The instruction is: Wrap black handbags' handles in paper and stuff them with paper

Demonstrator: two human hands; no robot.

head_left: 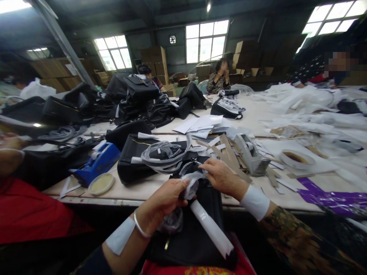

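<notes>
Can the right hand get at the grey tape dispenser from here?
Probably yes. The right hand is pinching clear wrap on the black bag; the grey tape dispenser sits just beyond it, with only flat cardboard strips between.

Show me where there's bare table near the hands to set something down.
Bare strip along the table's near edge, between the round lid and the left hand. Crowded: black bags behind it; cardboard strips and grey tape dispenser beyond the right hand.
</notes>
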